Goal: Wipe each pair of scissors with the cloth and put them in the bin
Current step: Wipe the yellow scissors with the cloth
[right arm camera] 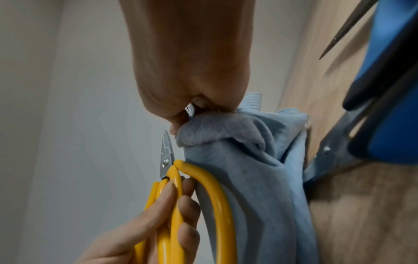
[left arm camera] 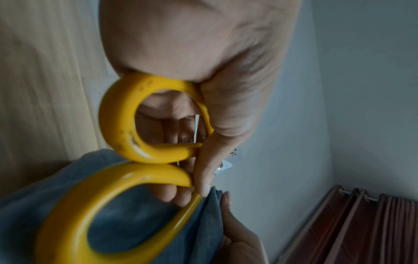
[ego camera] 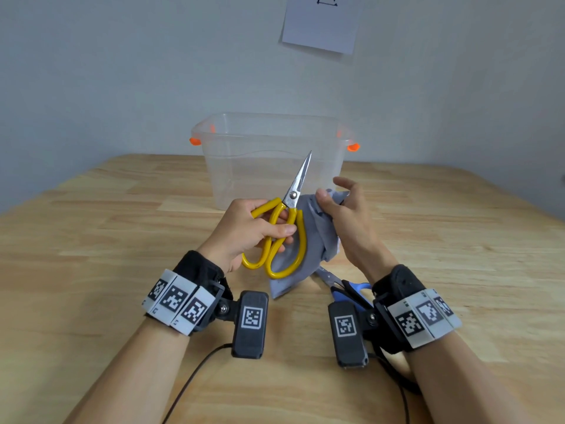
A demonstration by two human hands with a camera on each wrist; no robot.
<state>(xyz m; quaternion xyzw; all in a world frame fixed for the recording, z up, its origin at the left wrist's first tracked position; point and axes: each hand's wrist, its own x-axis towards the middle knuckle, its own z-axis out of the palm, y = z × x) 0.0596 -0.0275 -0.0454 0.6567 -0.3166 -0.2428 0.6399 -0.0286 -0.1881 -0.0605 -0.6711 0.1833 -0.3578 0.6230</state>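
Yellow-handled scissors (ego camera: 286,228) at frame centre, blades closed (tips toward the clear bin (ego camera: 272,157) behind), left hand (ego camera: 244,234) clenched round the handles, right hand (ego camera: 348,221) pinching the grey cloth (ego camera: 308,240) just beside them, blue-handled scissors (ego camera: 345,289) lying on the tabletop (ego camera: 107,240) below the cloth.

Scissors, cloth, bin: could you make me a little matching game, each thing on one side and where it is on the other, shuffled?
Things:
1. yellow scissors
2. cloth
3. blue scissors
4. bin

Places:
A. standing at the far side of the table, nothing seen inside
B. held in the left hand, blades pointing up
C. lying on the table under the right wrist
D. gripped in the right hand

Pairs: 1-B, 2-D, 3-C, 4-A
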